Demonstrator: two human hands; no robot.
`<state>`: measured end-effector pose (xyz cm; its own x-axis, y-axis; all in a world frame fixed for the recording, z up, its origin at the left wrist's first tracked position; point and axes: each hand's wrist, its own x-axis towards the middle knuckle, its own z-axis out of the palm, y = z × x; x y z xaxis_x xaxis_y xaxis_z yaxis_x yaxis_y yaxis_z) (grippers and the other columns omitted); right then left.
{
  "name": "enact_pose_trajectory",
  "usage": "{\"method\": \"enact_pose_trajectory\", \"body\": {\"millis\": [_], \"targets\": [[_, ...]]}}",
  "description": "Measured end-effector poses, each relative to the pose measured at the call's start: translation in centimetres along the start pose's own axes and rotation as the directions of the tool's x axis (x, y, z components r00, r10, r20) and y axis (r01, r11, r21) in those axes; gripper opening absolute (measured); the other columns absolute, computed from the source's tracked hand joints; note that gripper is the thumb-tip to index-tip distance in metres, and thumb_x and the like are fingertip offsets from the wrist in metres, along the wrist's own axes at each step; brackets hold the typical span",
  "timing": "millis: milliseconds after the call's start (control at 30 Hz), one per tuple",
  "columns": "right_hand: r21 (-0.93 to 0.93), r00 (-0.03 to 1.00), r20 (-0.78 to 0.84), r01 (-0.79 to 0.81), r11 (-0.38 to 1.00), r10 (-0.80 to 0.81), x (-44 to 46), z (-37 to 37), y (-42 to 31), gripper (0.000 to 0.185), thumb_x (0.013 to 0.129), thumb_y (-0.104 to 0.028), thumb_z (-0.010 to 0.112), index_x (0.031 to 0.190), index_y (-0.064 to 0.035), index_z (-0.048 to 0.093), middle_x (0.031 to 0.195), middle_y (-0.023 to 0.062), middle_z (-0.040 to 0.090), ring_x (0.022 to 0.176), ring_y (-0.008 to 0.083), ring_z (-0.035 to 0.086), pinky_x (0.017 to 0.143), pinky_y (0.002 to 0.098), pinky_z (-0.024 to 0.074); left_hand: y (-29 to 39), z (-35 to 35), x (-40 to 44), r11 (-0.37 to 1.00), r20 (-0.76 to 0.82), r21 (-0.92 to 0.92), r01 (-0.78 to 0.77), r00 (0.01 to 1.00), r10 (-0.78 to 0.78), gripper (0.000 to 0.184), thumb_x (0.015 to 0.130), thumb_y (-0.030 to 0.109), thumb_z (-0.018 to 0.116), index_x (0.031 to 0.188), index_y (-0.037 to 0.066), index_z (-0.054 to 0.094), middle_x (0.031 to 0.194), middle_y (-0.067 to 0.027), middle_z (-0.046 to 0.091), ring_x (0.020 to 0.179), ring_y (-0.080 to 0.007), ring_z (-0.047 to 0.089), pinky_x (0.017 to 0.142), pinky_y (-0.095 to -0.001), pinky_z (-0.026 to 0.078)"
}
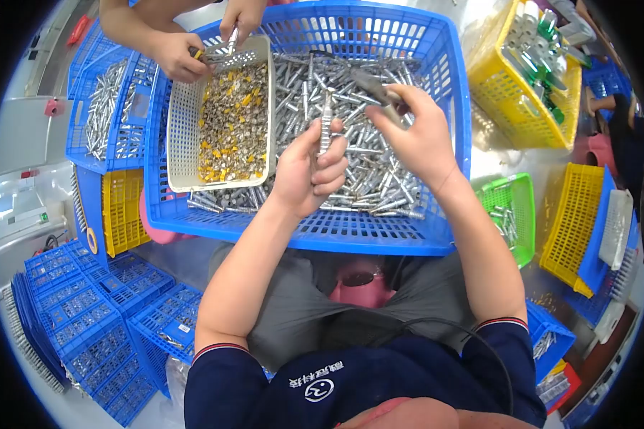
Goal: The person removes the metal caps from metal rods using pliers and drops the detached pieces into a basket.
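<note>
My left hand point(309, 171) is closed around a metal expansion bolt point(326, 123), which stands upright with its tip above my fingers. To its right, my right hand point(421, 139) grips a pair of pliers point(369, 84), whose dark head points up and left, apart from the bolt. Both hands are over a large blue basket point(300, 234) full of loose metal bolts point(386, 168). Inside that basket, on the left, sits a cream basket point(176, 154) with many small metal and yellow pieces point(229, 132).
Across the cream basket, a co-worker's hands point(179, 57) hold a yellow-and-black-handled tool and a bolt. A yellow basket point(479, 79) with green and clear items stands at the right, above a green basket point(528, 222). Blue crates point(86, 314) of parts stack at the lower left.
</note>
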<state>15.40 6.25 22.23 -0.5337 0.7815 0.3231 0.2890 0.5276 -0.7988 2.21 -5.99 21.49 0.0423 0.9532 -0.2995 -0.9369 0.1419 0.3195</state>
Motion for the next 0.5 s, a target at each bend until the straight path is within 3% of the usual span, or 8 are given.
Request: {"method": "enact_pose_trajectory", "body": {"millis": [33, 100, 133, 233, 500], "targets": [[0.003, 1.0, 0.003, 0.0, 1.0, 0.0, -0.08, 0.19, 0.1, 0.029, 0.07, -0.024, 0.069, 0.088, -0.002, 0.061, 0.073, 0.0092, 0.058, 0.068, 0.0205, 0.055, 0.063, 0.0332, 0.0424, 0.01, 0.22, -0.09, 1.0, 0.029, -0.009, 0.016, 0.999, -0.016, 0.025, 0.096, 0.033, 0.029, 0.097, 0.012, 0.042, 0.058, 0.0044, 0.03, 0.038, -0.0035, 0.021, 0.031, -0.017, 0.017], [-0.182, 0.989, 0.068, 0.14, 0.973, -0.13, -0.13, 0.37, 0.19, 0.036, 0.067, -0.023, 0.071, 0.095, -0.0032, 0.06, 0.085, 0.0099, 0.06, 0.082, 0.0248, 0.056, 0.072, 0.0354, 0.0411, 0.02, 0.25, -0.27, 1.0, 0.002, -0.001, 0.011, 1.0, -0.011, 0.026, 0.096, 0.034, 0.028, 0.096, 0.011, 0.042, 0.058, 0.0038, 0.031, 0.037, -0.0041, 0.022, 0.03, -0.0178, 0.018], [-0.202, 0.988, 0.106, 0.132, 0.97, -0.112, -0.13, 0.4, 0.41, 0.04, 0.067, -0.025, 0.071, 0.099, -0.0035, 0.059, 0.089, 0.0089, 0.06, 0.089, 0.0247, 0.054, 0.078, 0.0356, 0.0379, 0.04, 0.1, -0.3, 1.0, 0.045, 0.019, -0.004, 0.999, 0.004, 0.027, 0.096, 0.034, 0.027, 0.095, 0.011, 0.042, 0.057, 0.0035, 0.031, 0.037, -0.0046, 0.023, 0.03, -0.0181, 0.019], [-0.31, 0.978, 0.077, 0.208, 0.928, -0.193, -0.12, 0.34, 0.53, 0.043, 0.067, -0.026, 0.071, 0.1, -0.0021, 0.059, 0.091, 0.0093, 0.061, 0.089, 0.0248, 0.054, 0.078, 0.0353, 0.0367, 0.02, 0.4, -0.41, 0.998, 0.042, 0.051, -0.031, 0.999, 0.029, 0.028, 0.096, 0.034, 0.027, 0.094, 0.011, 0.042, 0.057, 0.0029, 0.032, 0.037, -0.0054, 0.025, 0.03, -0.0184, 0.021], [-0.309, 0.965, 0.086, 0.263, 0.914, -0.249, 0.08, 0.5, 0.47, 0.045, 0.066, -0.025, 0.071, 0.103, -0.0015, 0.059, 0.092, 0.0095, 0.061, 0.091, 0.0241, 0.053, 0.079, 0.0355, 0.0362, 0.38, 0.48, -0.87, 0.997, -0.007, 0.077, -0.008, 1.0, 0.009, 0.029, 0.096, 0.034, 0.026, 0.093, 0.01, 0.043, 0.056, 0.0027, 0.033, 0.037, -0.0057, 0.025, 0.032, -0.0187, 0.023]]}}
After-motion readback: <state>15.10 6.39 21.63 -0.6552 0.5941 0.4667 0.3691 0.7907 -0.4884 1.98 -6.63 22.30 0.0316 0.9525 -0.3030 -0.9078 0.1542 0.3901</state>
